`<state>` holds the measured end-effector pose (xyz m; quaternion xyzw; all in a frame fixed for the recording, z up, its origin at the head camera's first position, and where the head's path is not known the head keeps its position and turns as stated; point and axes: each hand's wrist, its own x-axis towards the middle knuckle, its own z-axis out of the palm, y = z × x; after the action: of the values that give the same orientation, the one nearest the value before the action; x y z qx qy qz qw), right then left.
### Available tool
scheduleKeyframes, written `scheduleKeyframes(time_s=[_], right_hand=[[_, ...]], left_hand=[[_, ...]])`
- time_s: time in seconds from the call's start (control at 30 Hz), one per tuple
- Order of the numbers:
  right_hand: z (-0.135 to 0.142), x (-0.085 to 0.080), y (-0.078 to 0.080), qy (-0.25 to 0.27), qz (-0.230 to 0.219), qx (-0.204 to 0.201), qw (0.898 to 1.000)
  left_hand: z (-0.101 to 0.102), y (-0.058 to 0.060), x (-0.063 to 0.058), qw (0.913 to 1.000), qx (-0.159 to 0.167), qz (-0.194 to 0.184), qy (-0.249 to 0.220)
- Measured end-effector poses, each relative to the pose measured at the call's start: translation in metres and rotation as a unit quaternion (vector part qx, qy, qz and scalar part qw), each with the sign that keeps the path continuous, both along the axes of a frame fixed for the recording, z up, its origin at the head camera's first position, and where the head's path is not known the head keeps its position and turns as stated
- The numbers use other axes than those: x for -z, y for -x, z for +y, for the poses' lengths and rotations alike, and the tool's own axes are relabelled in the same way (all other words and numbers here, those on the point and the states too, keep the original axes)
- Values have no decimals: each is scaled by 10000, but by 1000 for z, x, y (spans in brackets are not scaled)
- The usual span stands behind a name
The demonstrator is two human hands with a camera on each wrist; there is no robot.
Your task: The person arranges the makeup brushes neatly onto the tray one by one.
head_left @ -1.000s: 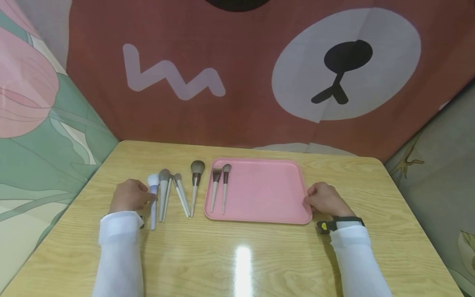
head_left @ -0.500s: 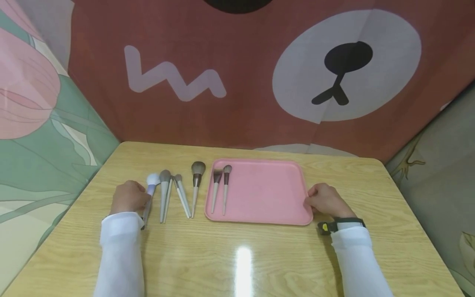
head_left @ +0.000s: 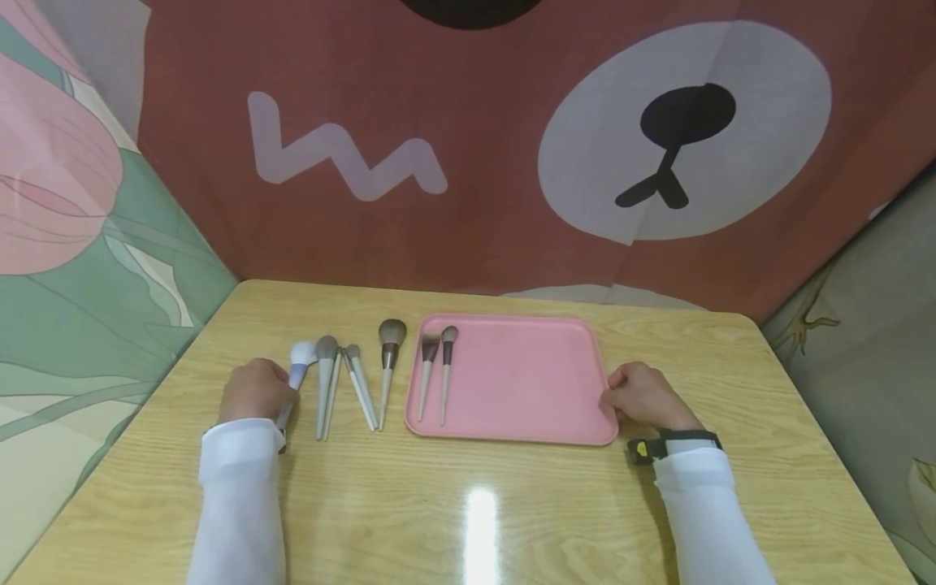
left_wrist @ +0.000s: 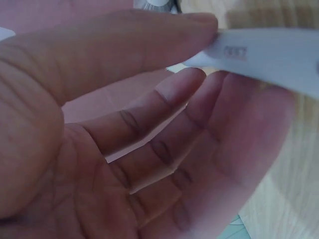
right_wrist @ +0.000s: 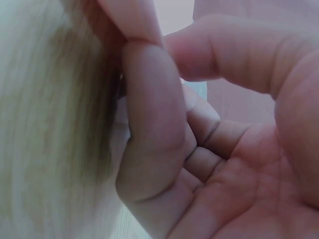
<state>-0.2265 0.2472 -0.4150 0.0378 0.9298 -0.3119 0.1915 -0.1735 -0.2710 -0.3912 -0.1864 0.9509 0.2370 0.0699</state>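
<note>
Between the thumb and fingertips of my left hand (head_left: 256, 392) is a makeup brush (head_left: 302, 355) with white bristles and a pale lilac handle. Its handle (left_wrist: 269, 56) shows small printed letters in the left wrist view, and the hand hides part of it in the head view. My right hand (head_left: 647, 396) pinches the right edge of a pink tray (head_left: 526, 378), whose rim (right_wrist: 135, 19) also shows in the right wrist view. On the tray's left side lie a flat-headed brush (head_left: 426, 374) and a small round-headed brush (head_left: 446, 370).
Between the left hand and the tray, several brushes lie on the wooden table (head_left: 395, 504): a grey one (head_left: 325, 370), thin ones (head_left: 360, 382) close by, and a large fluffy one (head_left: 391, 345). A printed brown bear backdrop (head_left: 483, 227) stands behind the table.
The white-bristled brush has turned in my left hand, its handle end swinging left toward the wrist while the head stays beside the grey brush. My right hand keeps its hold on the tray.
</note>
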Motion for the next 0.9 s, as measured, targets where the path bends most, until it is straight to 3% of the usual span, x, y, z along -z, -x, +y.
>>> scheduleKeyframes(time_s=[0.4,0.9], right_hand=[[0,1,1,-18,-24,24,10000],[0,1,0,11,48,-15,10000]], left_hand=[[-2,-4,-3,9997,-69,-124,-175],[-3,-3,-2,9999,-94,-49,-19]])
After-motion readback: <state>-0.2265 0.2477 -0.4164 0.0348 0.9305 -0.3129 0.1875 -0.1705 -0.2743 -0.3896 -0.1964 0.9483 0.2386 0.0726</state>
